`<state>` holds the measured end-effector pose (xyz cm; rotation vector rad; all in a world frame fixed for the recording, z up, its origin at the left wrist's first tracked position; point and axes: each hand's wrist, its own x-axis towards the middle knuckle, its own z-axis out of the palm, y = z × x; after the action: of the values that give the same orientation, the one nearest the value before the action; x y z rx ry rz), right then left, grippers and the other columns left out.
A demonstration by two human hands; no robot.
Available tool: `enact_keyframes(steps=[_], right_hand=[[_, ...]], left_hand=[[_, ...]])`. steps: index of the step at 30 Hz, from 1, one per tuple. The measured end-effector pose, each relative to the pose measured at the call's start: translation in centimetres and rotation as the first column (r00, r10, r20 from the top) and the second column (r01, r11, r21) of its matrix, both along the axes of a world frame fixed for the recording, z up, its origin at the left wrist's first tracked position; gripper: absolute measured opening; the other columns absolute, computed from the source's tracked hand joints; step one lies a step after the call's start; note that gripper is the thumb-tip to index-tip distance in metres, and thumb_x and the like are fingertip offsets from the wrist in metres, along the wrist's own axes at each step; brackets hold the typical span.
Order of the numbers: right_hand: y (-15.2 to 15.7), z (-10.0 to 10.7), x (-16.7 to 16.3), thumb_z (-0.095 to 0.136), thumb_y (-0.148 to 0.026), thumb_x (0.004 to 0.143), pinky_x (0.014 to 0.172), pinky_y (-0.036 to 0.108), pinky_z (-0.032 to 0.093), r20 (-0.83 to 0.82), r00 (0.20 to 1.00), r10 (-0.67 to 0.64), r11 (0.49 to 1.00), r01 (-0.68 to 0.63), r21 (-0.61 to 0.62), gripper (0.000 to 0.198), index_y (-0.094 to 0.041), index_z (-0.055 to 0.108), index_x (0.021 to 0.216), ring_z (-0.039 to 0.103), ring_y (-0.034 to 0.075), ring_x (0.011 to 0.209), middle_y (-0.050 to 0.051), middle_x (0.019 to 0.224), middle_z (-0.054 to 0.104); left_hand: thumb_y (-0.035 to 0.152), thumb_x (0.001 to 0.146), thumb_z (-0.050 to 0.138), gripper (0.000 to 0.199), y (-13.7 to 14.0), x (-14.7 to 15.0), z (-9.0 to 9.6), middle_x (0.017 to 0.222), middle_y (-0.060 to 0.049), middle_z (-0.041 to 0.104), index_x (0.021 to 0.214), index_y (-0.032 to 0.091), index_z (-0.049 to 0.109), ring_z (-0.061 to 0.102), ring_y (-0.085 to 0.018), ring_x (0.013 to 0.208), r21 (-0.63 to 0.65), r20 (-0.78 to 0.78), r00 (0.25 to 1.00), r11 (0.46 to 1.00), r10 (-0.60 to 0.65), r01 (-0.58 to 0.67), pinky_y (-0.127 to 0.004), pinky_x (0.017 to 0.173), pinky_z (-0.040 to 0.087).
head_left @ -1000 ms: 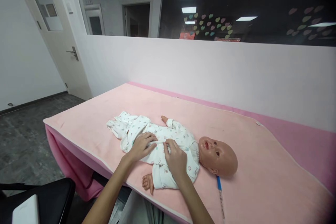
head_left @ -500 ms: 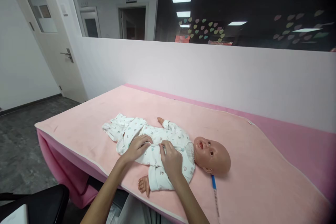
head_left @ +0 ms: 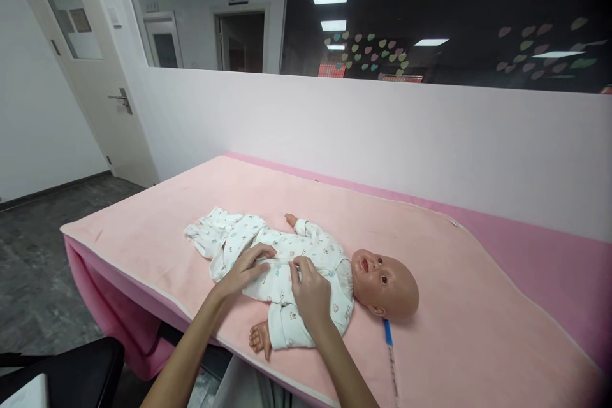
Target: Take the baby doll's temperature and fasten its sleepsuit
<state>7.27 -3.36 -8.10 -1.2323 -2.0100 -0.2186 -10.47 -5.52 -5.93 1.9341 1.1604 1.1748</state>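
Note:
A baby doll (head_left: 386,284) lies on its back, its head toward the right, dressed in a white printed romper (head_left: 280,242). The romper's front opening runs along the belly, and the leg part lies flat and crumpled at the left. My left hand (head_left: 246,269) rests on the lower front, thumb and fingers apart on either side of the fabric edge. Higher on the front, my right hand (head_left: 312,290) has its thumb and index finger pinched on the romper's edge. Its other fingers are curled and partly hidden. One doll hand (head_left: 261,339) sticks out of the near sleeve.
A pink blanket (head_left: 459,344) covers the table, its cloth hanging down at the left front. A thin strip with a blue end (head_left: 388,335) lies near the doll's head. A black chair (head_left: 90,370) stands at the lower left. Behind the table is a white wall (head_left: 373,140) with a window.
My left thumb has moved away from the fingertips, so that hand has spread from its pinch on the fabric edge. My right hand keeps its pinch almost in place.

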Motion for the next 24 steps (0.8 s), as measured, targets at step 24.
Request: enact_keyframes(steps=[24], right_hand=[[-2.6,0.2,1.0,0.039,-0.024,0.086,0.069,0.022,0.042,-0.108,0.993,0.053,0.999,-0.052,0.006,0.023,-0.020,0.056,0.101,0.056,0.014,0.093,0.002,0.109,0.058]], left_hand=[[0.036,0.082,0.047,0.021,-1.1,1.5,-1.0,0.094,-0.001,0.061,0.089,0.025,0.064,0.055,-0.017,0.090,0.203,-0.146,0.930,0.931,0.336,-0.304,-0.035,0.084,0.041]])
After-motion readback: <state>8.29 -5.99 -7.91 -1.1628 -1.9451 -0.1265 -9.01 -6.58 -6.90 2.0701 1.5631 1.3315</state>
